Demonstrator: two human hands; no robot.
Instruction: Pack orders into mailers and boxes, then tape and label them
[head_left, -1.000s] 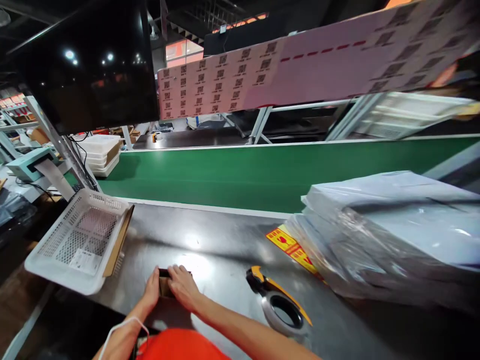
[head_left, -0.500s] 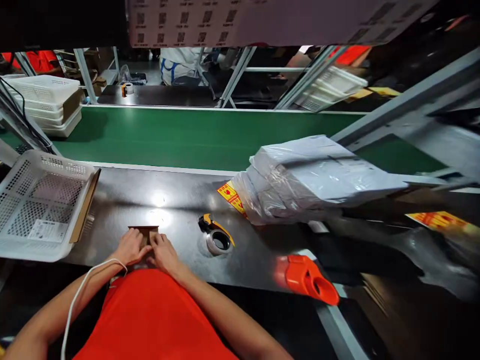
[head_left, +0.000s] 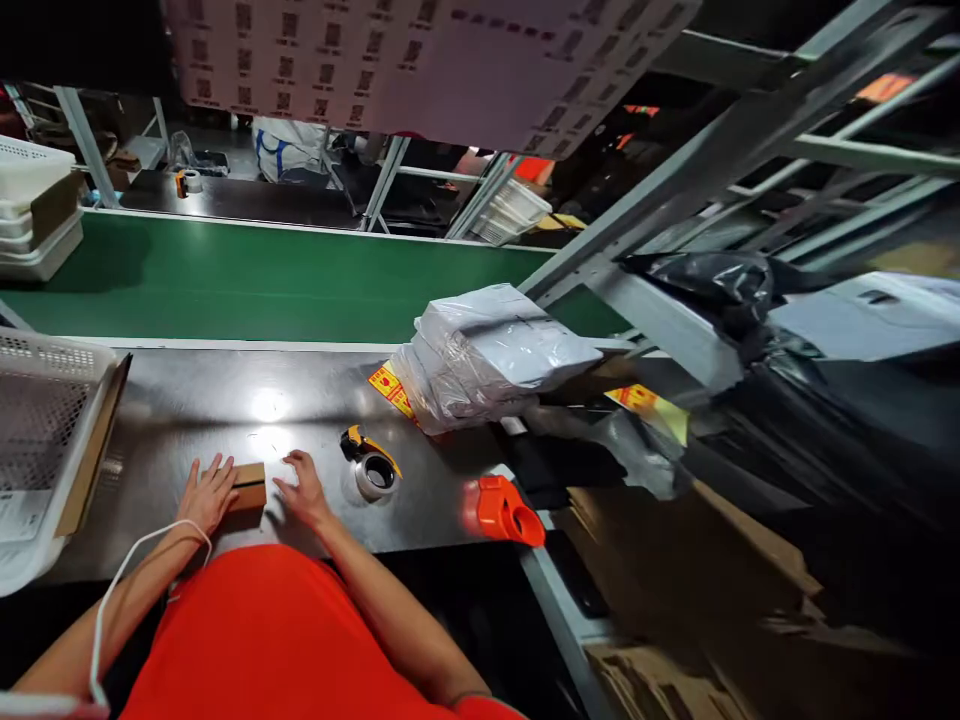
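While both hands lie open flat, left hand point(head_left: 205, 492) touches small box point(head_left: 247, 487), right hand point(head_left: 302, 489) just beside; bare table point(head_left: 187, 400) beyond, tape dispenser point(head_left: 370, 468) right.

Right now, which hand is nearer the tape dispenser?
Right. The right hand lies flat on the table just left of the tape dispenser; the left hand is farther away, touching the small cardboard box.

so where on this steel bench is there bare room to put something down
The widest bare patch of the steel bench lies between the white basket, the green belt and the small cardboard box. A narrower strip runs in front of the tape dispenser toward the orange tool. It is crowded by the wrapped bundle.
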